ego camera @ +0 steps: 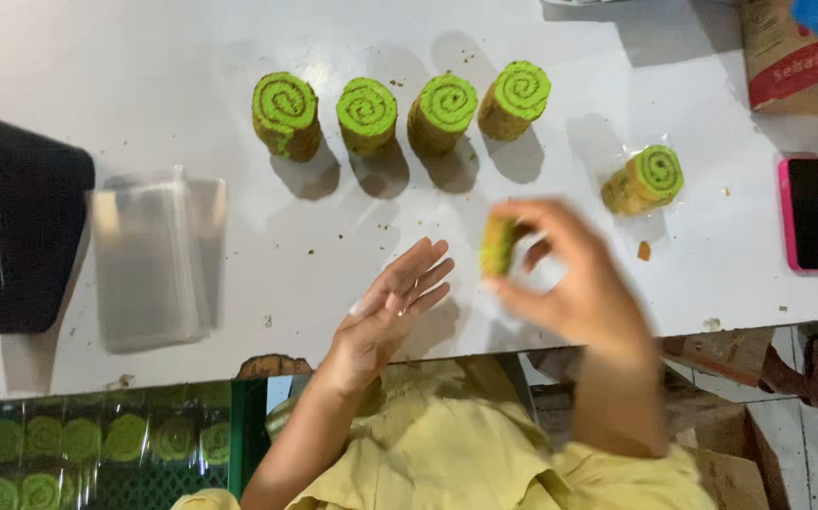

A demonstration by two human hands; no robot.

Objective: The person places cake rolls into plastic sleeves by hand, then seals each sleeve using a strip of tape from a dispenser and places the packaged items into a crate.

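Here the blurred right hand [574, 283] pinches a smeared green roll slice [498, 246]; left hand [390, 307] spread.

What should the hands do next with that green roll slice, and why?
Probably bring the open left hand to the stack of clear bags and take one. The right hand pinches a bare green roll slice, while one slice on the table is a wrapped slice, and four bare slices stand in a row.

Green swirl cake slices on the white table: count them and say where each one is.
6: four stand in a row, one wrapped slice lies farther right, and one blurred slice is in the right hand. More packed ones fill the crate below.
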